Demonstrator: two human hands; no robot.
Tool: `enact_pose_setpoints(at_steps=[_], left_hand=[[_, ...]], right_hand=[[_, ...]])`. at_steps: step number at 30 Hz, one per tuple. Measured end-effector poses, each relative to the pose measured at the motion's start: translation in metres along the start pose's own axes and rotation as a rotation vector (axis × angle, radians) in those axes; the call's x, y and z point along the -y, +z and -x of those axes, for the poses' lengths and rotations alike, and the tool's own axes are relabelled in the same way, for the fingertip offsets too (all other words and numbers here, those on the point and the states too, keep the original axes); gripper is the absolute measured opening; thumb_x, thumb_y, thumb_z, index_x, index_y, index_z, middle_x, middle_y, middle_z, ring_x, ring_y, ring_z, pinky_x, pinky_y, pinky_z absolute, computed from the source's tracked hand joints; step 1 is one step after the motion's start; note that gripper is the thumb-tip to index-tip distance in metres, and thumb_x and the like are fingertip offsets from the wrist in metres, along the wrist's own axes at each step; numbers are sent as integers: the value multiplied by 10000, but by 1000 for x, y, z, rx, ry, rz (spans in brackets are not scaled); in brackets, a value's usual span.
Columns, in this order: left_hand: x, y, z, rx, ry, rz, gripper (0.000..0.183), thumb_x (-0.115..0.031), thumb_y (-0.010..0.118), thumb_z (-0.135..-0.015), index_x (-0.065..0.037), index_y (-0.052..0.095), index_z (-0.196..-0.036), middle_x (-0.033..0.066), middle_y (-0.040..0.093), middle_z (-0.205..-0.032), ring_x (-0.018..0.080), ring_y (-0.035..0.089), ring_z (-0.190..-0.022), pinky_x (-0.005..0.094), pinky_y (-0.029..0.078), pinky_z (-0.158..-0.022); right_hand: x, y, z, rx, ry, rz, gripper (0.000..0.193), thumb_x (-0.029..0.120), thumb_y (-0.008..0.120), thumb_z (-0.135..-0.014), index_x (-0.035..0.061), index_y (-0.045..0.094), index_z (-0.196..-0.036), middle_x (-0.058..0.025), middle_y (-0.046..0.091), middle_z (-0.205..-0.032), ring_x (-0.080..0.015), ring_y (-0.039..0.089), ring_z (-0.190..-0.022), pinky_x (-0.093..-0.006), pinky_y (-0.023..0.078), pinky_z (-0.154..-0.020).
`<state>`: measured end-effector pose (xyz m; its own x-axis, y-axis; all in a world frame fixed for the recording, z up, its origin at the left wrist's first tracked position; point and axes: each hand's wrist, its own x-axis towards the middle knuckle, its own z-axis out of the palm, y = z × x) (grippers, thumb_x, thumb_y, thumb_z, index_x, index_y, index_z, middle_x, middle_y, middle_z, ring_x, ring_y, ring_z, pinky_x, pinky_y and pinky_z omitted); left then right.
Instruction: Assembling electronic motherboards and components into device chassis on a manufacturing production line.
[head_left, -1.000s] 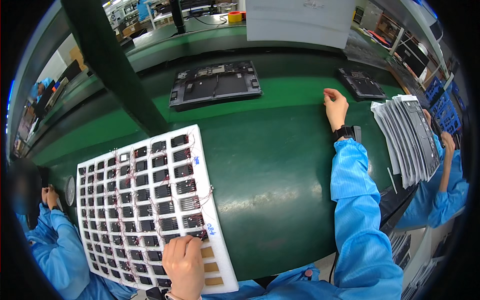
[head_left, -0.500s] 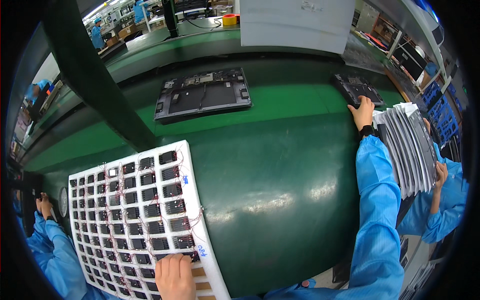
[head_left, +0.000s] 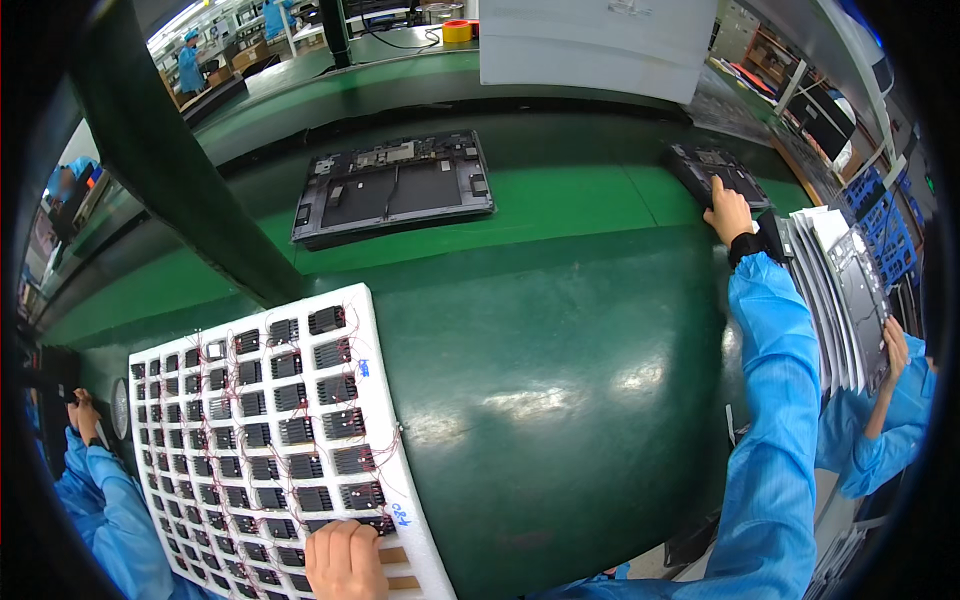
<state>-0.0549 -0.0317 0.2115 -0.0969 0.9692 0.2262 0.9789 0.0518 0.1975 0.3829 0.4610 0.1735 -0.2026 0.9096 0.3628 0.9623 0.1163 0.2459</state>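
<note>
At the lower edge, my left hand [head_left: 346, 560] rests on a white foam tray [head_left: 375, 400], fingers curled down over a small black finned part with thin red wires [head_left: 379, 523]. What its fingertips hold is hidden. Similar black parts fill rows of pockets in the tray. Far to the right, my right hand [head_left: 730, 212] grips the near edge of an opened laptop base [head_left: 715, 165], the index finger reaching over its rim. A second opened laptop base [head_left: 395, 188] lies at the far middle, apart from both hands, with its boards and a loose cable exposed.
Close beside my right forearm, another person's hand [head_left: 893, 350] supports an upright stack of panels with white sheets [head_left: 835, 300]. Another worker's hands [head_left: 85, 415] are at the left edge. A green post [head_left: 185, 170] rises behind the tray. A grey-white panel [head_left: 595, 45] stands at the back.
My right hand has shifted its hold at the laptop base, its index finger now extended over the edge. The other person's panel stack has moved right. My left hand stays over the tray.
</note>
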Motion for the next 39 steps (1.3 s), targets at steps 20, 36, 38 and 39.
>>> enact_pose_setpoints(at_steps=[20,36,38,39], left_hand=[[2,2,1,61,0,35,210,2,569,-768,-20,577,-977,137,586,-956,313,550,-874,393,430,-797],[-4,-15,10,-3,-5,-25,275,-26,487,-809,-2,561,-1073,138,531,-901,320,513,-878,398,417,-800],[0,0,3,-25,81,-54,224,17,510,-864,20,568,-1081,127,593,-924,273,578,-879,358,460,-811],[2,9,3,-98,70,2,207,45,559,-795,16,596,-998,134,595,-911,288,583,-857,369,472,-770]], right_hand=[[-8,-30,-11,-485,-150,201,514,-16,588,-772,110,503,-1264,-59,541,-1099,-241,599,-955,-345,564,-721],[74,-231,94,-749,-440,82,564,35,739,-620,61,583,-1162,-74,550,-949,-264,542,-860,-377,387,-853],[86,-255,138,-713,-500,97,605,2,754,-539,29,614,-1127,-84,551,-890,-269,539,-806,-390,385,-850],[97,-265,158,-692,-540,96,613,3,757,-517,13,621,-1115,-84,553,-865,-255,549,-780,-389,383,-838]])
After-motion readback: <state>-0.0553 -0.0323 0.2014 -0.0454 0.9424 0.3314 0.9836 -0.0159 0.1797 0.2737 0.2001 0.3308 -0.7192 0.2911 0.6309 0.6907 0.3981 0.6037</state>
